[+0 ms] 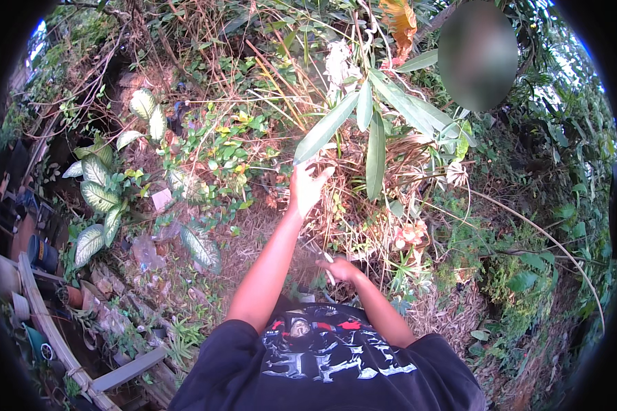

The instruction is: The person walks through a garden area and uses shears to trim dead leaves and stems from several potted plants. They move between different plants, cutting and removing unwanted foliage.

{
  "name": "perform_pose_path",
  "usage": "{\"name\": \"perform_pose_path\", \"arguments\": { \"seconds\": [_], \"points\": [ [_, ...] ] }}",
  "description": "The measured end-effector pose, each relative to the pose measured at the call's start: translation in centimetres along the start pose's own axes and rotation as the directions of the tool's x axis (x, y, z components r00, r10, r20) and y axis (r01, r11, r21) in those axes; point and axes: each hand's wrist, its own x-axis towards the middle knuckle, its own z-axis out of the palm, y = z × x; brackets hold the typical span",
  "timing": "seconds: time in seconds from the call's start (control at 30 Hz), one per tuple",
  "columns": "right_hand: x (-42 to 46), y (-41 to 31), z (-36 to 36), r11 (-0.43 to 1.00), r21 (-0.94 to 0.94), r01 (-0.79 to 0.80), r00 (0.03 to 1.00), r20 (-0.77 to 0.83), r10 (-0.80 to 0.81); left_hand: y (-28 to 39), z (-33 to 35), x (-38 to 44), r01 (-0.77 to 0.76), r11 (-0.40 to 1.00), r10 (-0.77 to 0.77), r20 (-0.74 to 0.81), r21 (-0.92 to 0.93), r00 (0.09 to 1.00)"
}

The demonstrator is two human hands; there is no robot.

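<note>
My left hand [307, 189] is raised in front of me, thumb apart from the fingers. Its fingertips are at the lower tip of a long green leaf [329, 128]; glare hides whether they touch. More long leaves [376, 156] hang from the same plant to the right. Lower down and close to my body, my right hand [341, 270] grips a cutting tool with pale handles [330, 276], probably pruning shears. Its dark blades are blurred and point up and left. Dry straw-like stalks [339, 205] spread beyond both hands.
Variegated dieffenbachia leaves [100, 190] stand at left. A long bent stem [540, 231] arcs across the right side. Pale orange flowers [410, 234] sit low among the stalks. At lower left are a wooden rail [49, 323] and a blue bucket [42, 254]. A blurred oval covers the upper right.
</note>
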Motion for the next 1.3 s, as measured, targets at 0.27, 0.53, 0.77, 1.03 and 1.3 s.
{"name": "perform_pose_path", "arguments": {
  "seconds": [0.27, 0.53, 0.77, 1.03, 1.3],
  "points": [
    [-3.0, -1.0, -1.5, 0.978, 0.165, 0.126, 0.990, -0.083, -0.114, 0.5, 2.5, -0.1, -0.070, 0.952, 0.044, -0.094, -0.298, 0.995],
    [-4.6, -5.5, -2.8, 0.939, 0.233, 0.251, 0.960, -0.182, -0.212, -2.6, -6.3, -9.4, 0.102, 0.903, -0.216, -0.237, -0.417, 0.947],
    [-0.4, -8.2, -2.6, 0.970, 0.122, 0.211, 0.967, -0.169, -0.189, -5.3, -10.9, -12.8, 0.223, 0.855, -0.404, -0.333, -0.468, 0.852],
    [3.3, -10.7, -3.2, 0.983, 0.167, 0.080, 0.983, -0.177, -0.050, -6.2, -12.1, -13.5, 0.248, 0.868, -0.394, -0.291, -0.431, 0.872],
    [5.3, -11.1, -4.0, 0.981, 0.160, 0.109, 0.981, -0.177, -0.080, -6.5, -12.4, -14.1, 0.239, 0.855, -0.392, -0.271, -0.461, 0.879]
  ]
}}
